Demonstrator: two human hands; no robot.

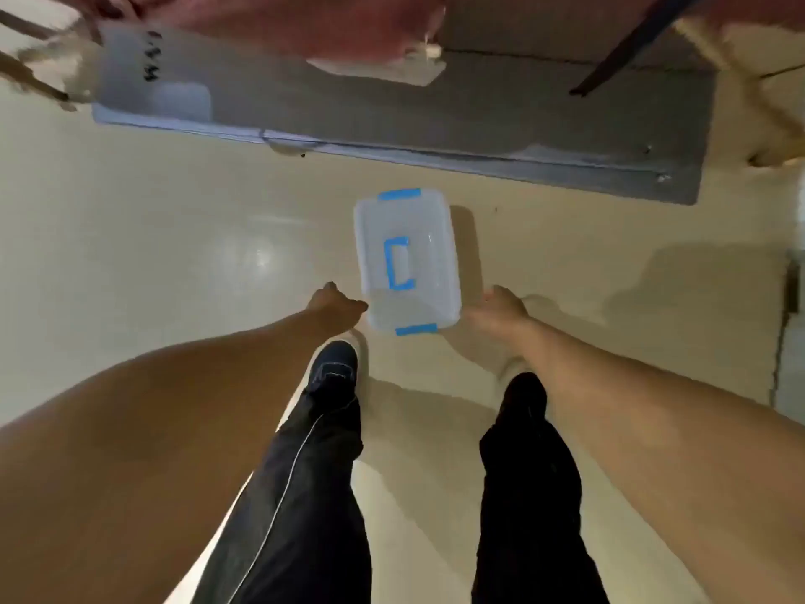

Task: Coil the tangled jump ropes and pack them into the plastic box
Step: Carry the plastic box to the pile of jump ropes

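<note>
A clear plastic box (407, 259) with its lid on lies on the beige floor just ahead of my feet. It has blue latches at both short ends and a blue handle on top. My left hand (335, 303) reaches down at the box's near left corner, fingers loosely curled, one fingertip at the rim. My right hand (504, 305) hangs to the right of the box, a small gap away, holding nothing; its fingers point down and are mostly hidden. No jump rope shows in view.
A long grey panel (392, 106) with black writing lies across the floor beyond the box. Red cloth (283, 19) and a dark slanted leg (631, 50) are at the top. My shoes (333, 368) and dark trousers stand right behind the box.
</note>
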